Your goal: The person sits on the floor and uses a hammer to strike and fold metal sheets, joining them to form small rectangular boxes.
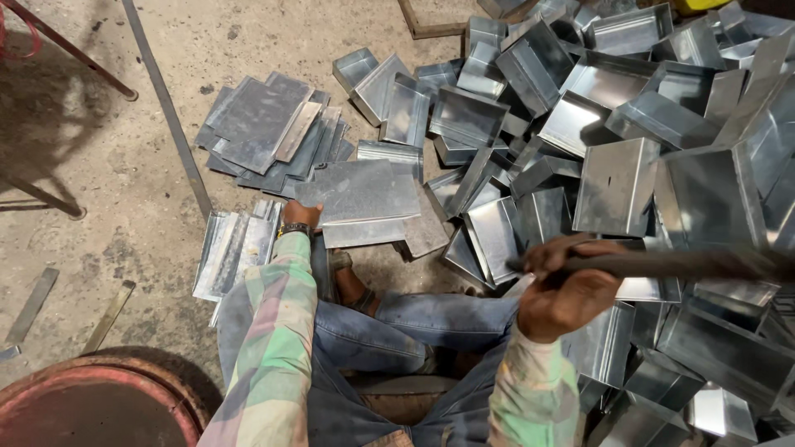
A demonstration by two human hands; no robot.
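My left hand (300, 213) reaches forward and grips the near left corner of a flat grey metal sheet (360, 192), which lies on top of other sheets on the floor. My right hand (567, 285) is closed around a dark metal rod (687, 265) that runs out to the right over the pile. I sit on the floor in blue jeans, with a sandalled foot (348, 277) just below the sheet.
A heap of folded metal trays (629, 124) fills the right side. Flat sheets are stacked at the upper left (265, 124) and beside my left arm (232, 248). A long metal strip (166, 108) crosses the concrete floor. A rusty round rim (99, 397) sits at the lower left.
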